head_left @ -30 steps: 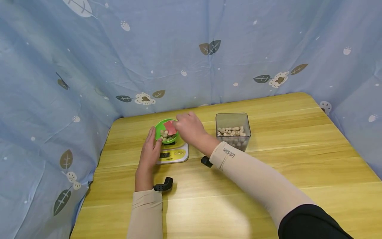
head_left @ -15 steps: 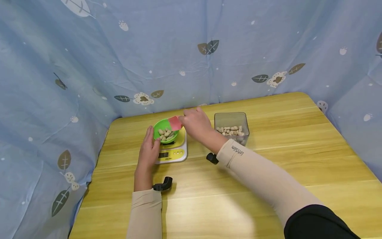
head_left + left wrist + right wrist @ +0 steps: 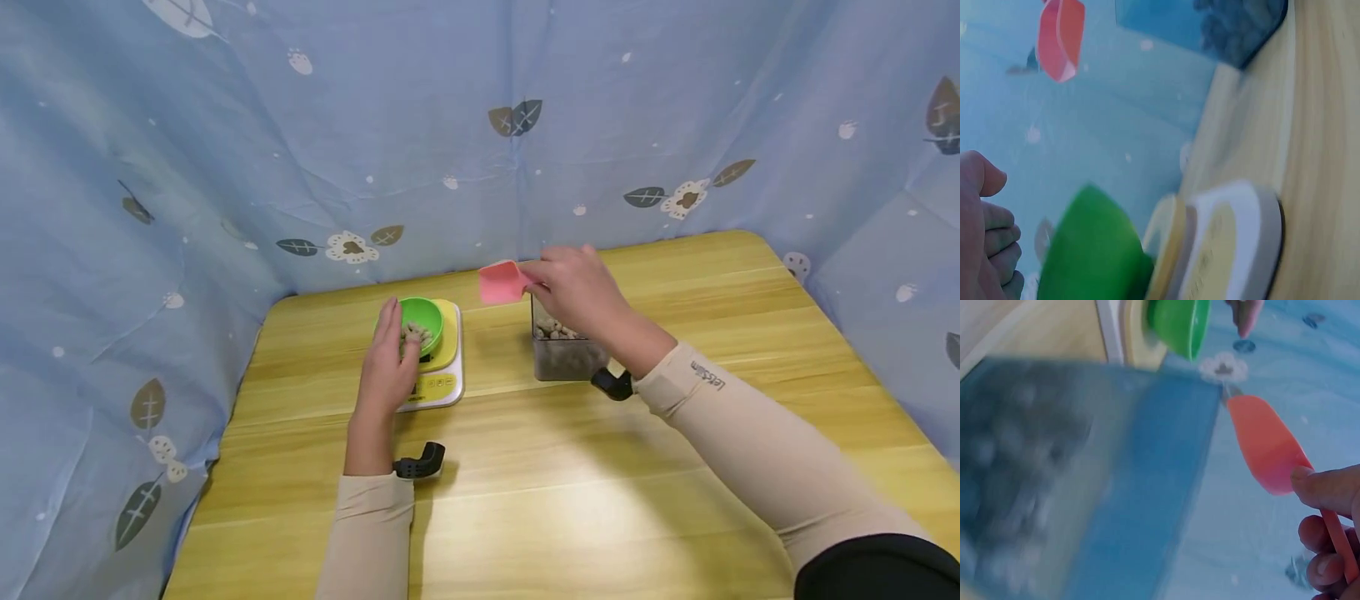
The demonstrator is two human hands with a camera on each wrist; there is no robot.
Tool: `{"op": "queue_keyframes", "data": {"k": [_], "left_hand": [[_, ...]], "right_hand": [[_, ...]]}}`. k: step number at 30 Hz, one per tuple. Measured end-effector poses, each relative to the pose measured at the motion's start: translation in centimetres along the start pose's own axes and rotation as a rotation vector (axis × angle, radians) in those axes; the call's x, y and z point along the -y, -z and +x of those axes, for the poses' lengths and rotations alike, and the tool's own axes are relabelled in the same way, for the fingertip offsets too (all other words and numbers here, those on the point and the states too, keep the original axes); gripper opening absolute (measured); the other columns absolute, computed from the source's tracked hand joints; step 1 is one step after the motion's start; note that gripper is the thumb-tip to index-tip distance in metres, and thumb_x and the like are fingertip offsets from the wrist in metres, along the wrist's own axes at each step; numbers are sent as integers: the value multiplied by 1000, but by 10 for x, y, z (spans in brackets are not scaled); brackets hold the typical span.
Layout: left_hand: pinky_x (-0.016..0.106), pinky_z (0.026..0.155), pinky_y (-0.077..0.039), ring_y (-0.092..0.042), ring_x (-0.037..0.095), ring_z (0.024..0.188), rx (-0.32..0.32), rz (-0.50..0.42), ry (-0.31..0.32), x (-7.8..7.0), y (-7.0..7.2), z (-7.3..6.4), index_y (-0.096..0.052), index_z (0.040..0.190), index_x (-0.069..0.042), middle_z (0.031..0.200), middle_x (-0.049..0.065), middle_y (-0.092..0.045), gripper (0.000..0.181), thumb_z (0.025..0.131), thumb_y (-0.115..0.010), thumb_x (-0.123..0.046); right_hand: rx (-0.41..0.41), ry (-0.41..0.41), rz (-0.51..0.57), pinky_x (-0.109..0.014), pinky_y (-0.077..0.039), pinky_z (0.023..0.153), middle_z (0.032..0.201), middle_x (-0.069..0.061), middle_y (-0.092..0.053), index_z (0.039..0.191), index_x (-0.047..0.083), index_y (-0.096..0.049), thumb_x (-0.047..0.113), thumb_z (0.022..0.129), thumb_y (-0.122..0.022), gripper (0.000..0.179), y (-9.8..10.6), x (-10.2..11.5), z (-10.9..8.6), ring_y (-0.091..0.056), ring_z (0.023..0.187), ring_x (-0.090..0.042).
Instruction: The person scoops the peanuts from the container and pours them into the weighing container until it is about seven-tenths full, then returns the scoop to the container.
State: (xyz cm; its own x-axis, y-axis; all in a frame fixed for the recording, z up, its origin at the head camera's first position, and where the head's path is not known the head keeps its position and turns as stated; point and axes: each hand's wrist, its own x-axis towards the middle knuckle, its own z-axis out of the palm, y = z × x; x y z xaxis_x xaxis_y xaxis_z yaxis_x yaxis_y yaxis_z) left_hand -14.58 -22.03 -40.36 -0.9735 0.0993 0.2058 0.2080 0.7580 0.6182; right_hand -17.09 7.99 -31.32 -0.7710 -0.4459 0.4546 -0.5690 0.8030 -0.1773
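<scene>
My right hand (image 3: 581, 287) grips a pink scoop (image 3: 501, 283) by its handle, the thumb lying at the base of the blade, as the right wrist view shows. The scoop is held up to the left of a clear grey bin (image 3: 570, 362) of unshelled peanuts (image 3: 553, 329), while the hand overlaps the bin's back. A green bowl (image 3: 426, 315) with peanuts in it stands on a yellow and white kitchen scale (image 3: 446, 392). My left hand (image 3: 390, 367) is at the bowl's left side with relaxed fingers; the left wrist view shows a gap between it and the bowl (image 3: 1088, 250).
Everything stands on a wood-grain table (image 3: 510, 467). Blue patterned cloth (image 3: 420, 125) hangs behind it and at both sides. A black wrist camera (image 3: 422, 461) sticks out from the left wrist, another black camera (image 3: 612, 384) from the right.
My right hand has moved right and up with the scoop, from over the bowl to the bin. Peanuts that were by the scoop now lie in the bowl. The left hand has shifted slightly.
</scene>
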Motion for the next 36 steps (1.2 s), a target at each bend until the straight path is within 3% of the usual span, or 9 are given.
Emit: {"op": "queue_keyframes", "data": {"k": [5,9,14,23,28,32,36], "left_hand": [[53,120,-23,-14,23,152,28,4,-74,-21,-10,2,-15,159,-17,167,-3,-9,62,104,-39,-33],[49,120,-24,-14,21,152,73,-28,-154,-37,-25,4,-17,159,-15,166,-3,-11,61,105,-40,-33],[45,122,-22,-13,17,152,131,-61,-212,-59,-46,6,-18,159,-14,166,-2,-13,61,105,-41,-31],[41,122,-23,-13,12,152,209,-117,-256,-93,-81,10,-21,158,-19,166,-10,-10,59,105,-41,-35],[41,122,-23,-13,11,152,224,-128,-299,-102,-93,12,-22,158,-16,166,-6,-13,57,106,-39,-34],[39,122,-23,-9,8,152,232,-107,-317,-105,-99,12,-20,158,-18,166,-5,-13,57,107,-36,-37],[37,122,-22,-8,8,152,225,-98,-333,-105,-101,14,-19,158,-17,166,-5,-12,59,107,-32,-42]], "right_hand": [[-45,2,-1,-36,-28,61,75,-3,-62,110,15,-77,17,84,-78,26,22,-29,-25,-49,62,-19],[-20,-12,-29,-37,-32,61,72,-3,-60,106,14,-78,14,83,-79,23,34,-47,-41,-46,60,-18],[12,49,-80,-38,-33,60,69,-3,-58,98,12,-79,9,83,-78,15,43,-61,-51,-49,59,-18],[106,176,-246,-33,-18,61,66,-2,-52,84,16,-78,-2,79,-74,19,49,-54,-47,-44,60,-18],[194,227,-354,-33,-26,61,71,-4,-59,87,14,-79,-6,79,-74,22,42,-46,-43,-51,63,-22],[242,238,-438,-33,-31,61,77,-4,-65,87,15,-80,1,74,-83,19,36,-45,-45,-56,69,-23],[271,254,-452,-32,-32,60,78,-2,-67,82,15,-79,3,72,-85,17,28,-46,-47,-59,71,-23]]}}
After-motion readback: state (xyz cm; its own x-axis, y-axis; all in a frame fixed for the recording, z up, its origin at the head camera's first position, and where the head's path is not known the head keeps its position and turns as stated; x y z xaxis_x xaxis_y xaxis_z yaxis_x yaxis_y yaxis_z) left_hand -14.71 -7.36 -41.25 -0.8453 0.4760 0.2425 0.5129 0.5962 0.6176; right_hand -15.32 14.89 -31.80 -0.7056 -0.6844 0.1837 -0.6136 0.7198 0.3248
